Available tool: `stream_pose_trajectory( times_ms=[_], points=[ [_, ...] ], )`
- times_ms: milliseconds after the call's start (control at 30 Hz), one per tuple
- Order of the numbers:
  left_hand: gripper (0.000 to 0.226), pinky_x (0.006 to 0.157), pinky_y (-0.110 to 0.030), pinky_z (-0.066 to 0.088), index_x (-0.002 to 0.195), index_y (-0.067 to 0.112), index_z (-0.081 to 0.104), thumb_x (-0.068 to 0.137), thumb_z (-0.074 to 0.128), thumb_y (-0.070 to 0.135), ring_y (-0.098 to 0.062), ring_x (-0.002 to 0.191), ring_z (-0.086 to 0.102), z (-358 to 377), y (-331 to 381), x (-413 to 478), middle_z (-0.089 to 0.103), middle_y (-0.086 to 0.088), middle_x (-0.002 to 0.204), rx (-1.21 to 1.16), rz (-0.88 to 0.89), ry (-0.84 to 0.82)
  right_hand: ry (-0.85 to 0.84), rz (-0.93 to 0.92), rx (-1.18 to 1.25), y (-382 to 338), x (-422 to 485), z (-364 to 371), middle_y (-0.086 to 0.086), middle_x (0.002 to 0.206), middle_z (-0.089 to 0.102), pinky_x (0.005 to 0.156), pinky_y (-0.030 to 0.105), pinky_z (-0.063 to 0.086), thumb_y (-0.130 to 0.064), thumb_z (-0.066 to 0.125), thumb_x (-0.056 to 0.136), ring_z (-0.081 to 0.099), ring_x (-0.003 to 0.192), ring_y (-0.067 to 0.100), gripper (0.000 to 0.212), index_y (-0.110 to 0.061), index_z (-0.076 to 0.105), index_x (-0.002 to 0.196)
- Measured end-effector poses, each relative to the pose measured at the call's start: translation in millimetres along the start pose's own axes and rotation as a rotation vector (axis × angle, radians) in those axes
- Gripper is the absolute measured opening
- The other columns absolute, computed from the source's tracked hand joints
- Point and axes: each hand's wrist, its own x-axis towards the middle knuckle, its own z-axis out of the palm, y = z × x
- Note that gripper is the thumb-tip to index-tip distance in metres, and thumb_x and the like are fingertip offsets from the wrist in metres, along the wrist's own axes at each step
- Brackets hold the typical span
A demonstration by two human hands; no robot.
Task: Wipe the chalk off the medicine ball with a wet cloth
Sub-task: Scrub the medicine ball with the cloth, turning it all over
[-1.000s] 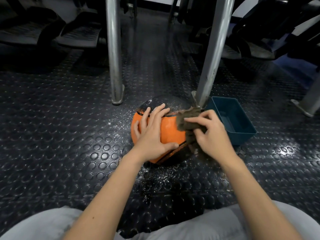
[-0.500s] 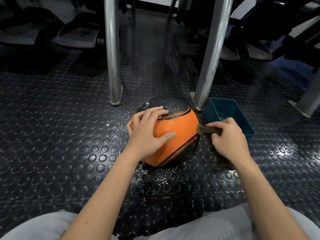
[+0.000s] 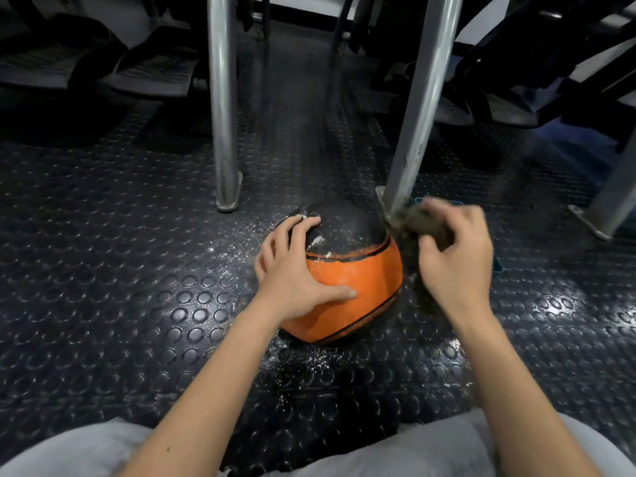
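I see a dark rubber floor (image 3: 103, 287) covered in raised round studs, glossy where light hits it at the right. Two silver metal posts rise from it: one upright post (image 3: 222, 98) left of centre, and one leaning post (image 3: 418, 108) to its right, each ending in a flat foot. A third post (image 3: 616, 197) stands at the right edge. A blue tub (image 3: 497, 265) sits near the leaning post, mostly hidden. Dark padded seats (image 3: 151, 74) line the far left.
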Motion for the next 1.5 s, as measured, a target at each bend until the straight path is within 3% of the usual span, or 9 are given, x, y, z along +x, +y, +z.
stream_pose_trajectory(
  times_ms=[133,267,367,500,733,933,1100,1333,1500],
  points=[
    [0.111,0.114,-0.039,0.003,0.14,0.046,0.023,0.049,0.087,0.054,0.001,0.133,0.001,10.6,4.2,-4.9,0.009,0.023,0.146,0.028,0.067,-0.006,0.085,-0.469,0.189,-24.3,-9.3,4.9,0.009,0.1,0.051,0.087,0.027,0.044,0.01,0.057,0.076,0.051,0.094,0.02,0.034,-0.003,0.068,0.106],
    [0.109,0.114,-0.041,0.001,0.139,0.051,0.02,0.052,0.084,0.056,0.0,0.134,-0.001,16.8,8.6,-5.1,0.007,0.025,0.148,0.051,0.115,-0.047,-0.421,-0.027,-0.032,10.9,-8.3,7.7,-0.006,0.096,0.048,0.09,0.036,0.043,-0.003,0.057,0.082,0.051,0.096,0.013,0.036,-0.027,0.07,0.104],
    [0.106,0.114,-0.043,0.001,0.138,0.053,0.02,0.053,0.084,0.056,0.002,0.135,-0.001,14.8,7.9,-4.2,0.007,0.027,0.147,0.017,0.113,-0.06,-0.357,0.155,-0.276,32.2,1.0,-11.0,-0.005,0.097,0.046,0.082,0.027,0.037,-0.008,0.055,0.085,0.052,0.103,0.022,0.033,-0.026,0.067,0.11],
    [0.108,0.115,-0.043,0.004,0.137,0.051,0.024,0.05,0.087,0.052,-0.001,0.135,0.003,10.6,4.2,-3.3,0.01,0.026,0.146,-0.015,0.065,-0.023,-0.057,-0.05,0.073,8.8,0.6,-8.6,-0.003,0.1,0.05,0.082,0.013,0.036,-0.001,0.058,0.079,0.052,0.095,0.01,0.034,-0.015,0.067,0.109],
    [0.107,0.115,-0.043,0.007,0.139,0.048,0.024,0.052,0.086,0.051,-0.007,0.137,0.004,8.0,4.8,-2.0,0.011,0.023,0.148,-0.002,0.072,-0.031,-0.437,0.037,-0.143,13.2,-10.2,8.5,-0.01,0.094,0.046,0.083,0.034,0.044,-0.018,0.059,0.084,0.053,0.095,0.012,0.025,-0.031,0.066,0.105],
    [0.109,0.114,-0.041,0.002,0.139,0.051,0.02,0.051,0.085,0.056,-0.008,0.139,-0.001,12.0,7.3,-3.2,0.007,0.025,0.147,0.019,0.075,-0.066,0.095,-0.167,0.127,-1.6,-4.1,-4.5,0.003,0.097,0.047,0.082,0.004,0.032,-0.004,0.06,0.08,0.045,0.088,0.002,0.024,-0.006,0.065,0.103],
    [0.107,0.114,-0.045,0.006,0.139,0.051,0.023,0.052,0.086,0.051,-0.009,0.139,0.002,9.1,3.8,-0.9,0.009,0.025,0.148,-0.018,0.066,-0.049,-0.403,0.053,-0.024,23.1,-7.3,10.6,-0.009,0.09,0.051,0.075,0.021,0.036,-0.011,0.061,0.083,0.053,0.091,0.016,0.014,-0.024,0.061,0.089],
    [0.108,0.115,-0.044,0.005,0.138,0.048,0.023,0.052,0.087,0.048,-0.005,0.137,0.002,2.9,1.4,0.1,0.009,0.021,0.148,-0.05,0.056,-0.071,-0.059,-0.056,0.088,8.4,-4.7,1.4,0.002,0.098,0.054,0.076,0.01,0.034,-0.008,0.062,0.083,0.048,0.086,-0.003,0.018,-0.014,0.066,0.1],
    [0.112,0.116,-0.044,0.0,0.143,0.043,0.019,0.054,0.086,0.049,-0.008,0.141,0.002,-5.4,2.1,4.9,0.009,0.016,0.152,0.061,0.056,-0.119,-0.388,-0.065,0.06,14.3,-11.2,14.8,-0.009,0.092,0.05,0.078,0.016,0.038,-0.01,0.065,0.082,0.05,0.088,0.001,0.02,-0.023,0.067,0.097]
  ],
)
